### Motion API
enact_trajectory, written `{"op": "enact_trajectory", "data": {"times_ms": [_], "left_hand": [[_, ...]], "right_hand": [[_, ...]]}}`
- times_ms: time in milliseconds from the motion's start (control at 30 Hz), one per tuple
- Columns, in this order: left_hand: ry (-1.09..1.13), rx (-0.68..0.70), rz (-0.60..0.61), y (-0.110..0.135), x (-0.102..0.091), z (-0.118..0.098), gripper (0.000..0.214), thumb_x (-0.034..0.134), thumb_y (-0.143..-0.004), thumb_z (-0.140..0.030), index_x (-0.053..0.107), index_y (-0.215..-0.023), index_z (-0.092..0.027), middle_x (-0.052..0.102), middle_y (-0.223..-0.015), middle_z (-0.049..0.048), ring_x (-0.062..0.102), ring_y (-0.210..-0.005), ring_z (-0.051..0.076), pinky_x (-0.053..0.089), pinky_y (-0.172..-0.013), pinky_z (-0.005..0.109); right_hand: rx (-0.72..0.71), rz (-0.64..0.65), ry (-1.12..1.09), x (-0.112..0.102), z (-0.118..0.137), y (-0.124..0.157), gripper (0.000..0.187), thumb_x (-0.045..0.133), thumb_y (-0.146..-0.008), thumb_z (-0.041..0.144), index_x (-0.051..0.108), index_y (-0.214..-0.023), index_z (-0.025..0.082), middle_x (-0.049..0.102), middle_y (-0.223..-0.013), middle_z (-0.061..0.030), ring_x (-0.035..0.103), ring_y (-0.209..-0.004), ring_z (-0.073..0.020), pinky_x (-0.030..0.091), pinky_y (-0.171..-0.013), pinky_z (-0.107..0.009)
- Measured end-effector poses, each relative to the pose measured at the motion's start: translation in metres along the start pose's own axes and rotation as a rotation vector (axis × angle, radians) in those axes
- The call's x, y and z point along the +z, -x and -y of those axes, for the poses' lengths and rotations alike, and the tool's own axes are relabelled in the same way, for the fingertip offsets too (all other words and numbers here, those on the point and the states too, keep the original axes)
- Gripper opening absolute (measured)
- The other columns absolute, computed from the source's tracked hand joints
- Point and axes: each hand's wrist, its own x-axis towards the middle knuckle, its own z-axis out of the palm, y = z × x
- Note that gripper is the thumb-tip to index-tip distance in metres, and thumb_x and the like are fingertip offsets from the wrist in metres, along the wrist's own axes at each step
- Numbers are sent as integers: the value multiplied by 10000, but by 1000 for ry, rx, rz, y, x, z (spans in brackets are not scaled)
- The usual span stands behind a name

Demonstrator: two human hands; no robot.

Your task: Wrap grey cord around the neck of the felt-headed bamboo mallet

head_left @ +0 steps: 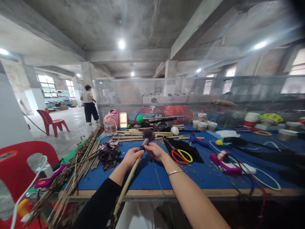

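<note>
My left hand is closed round the upper end of a pale bamboo stick, which slants down past the table's front edge. Dark cloth wraps a rounded head at the stick's top. Just below that head, my right hand pinches the wrapped neck, its fingertips close to the left ones. A thin thread hangs below my right hand. Scissors with red and yellow handles lie on black cloth to the right. Crumpled dark cloth strips lie left of my hands.
A bundle of dry twigs covers the table's left edge. Bamboo sticks and a white ball lie behind my hands. A purple power strip with cords is at right. A perforated metal screen stands behind; a person is beyond.
</note>
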Motion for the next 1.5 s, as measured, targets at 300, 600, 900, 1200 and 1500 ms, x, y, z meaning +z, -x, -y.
{"op": "enact_trajectory", "data": {"times_ms": [300,600,900,1200,1500], "left_hand": [[356,-232,152,9,8,-1,236,599,-742,-345,532,-786,-122,618,-670,54,581,-523,95,440,-482,184],[-300,145,-213,5,8,6,397,727,-553,-356,508,-817,-155,468,-546,-76,416,-444,52,322,-452,178],[-237,92,-189,-1,5,10,263,671,-590,-365,544,-687,-155,496,-467,-54,379,-379,64,258,-397,197],[119,-48,-39,6,10,-1,360,632,-614,-486,499,-669,-156,521,-511,-38,410,-354,46,298,-348,173],[-133,34,-115,6,14,9,364,573,-659,-519,474,-711,-172,489,-467,-59,434,-346,78,315,-360,199]], "right_hand": [[13,-12,-92,4,4,3,393,727,-562,392,538,-788,132,402,-433,90,187,-305,-4,79,-331,-193],[89,-80,77,-1,-8,-5,386,674,-602,462,419,-587,173,267,-327,119,156,-271,-20,43,-314,-213],[61,-89,51,5,-6,-5,389,675,-593,487,446,-651,177,251,-344,130,134,-284,-20,33,-322,-200],[29,-8,-94,-1,1,0,366,695,-595,440,527,-726,143,212,-390,127,99,-339,-17,24,-342,-189],[89,-99,-4,0,1,0,304,677,-609,371,453,-610,164,233,-349,120,135,-304,-21,30,-328,-195]]}}
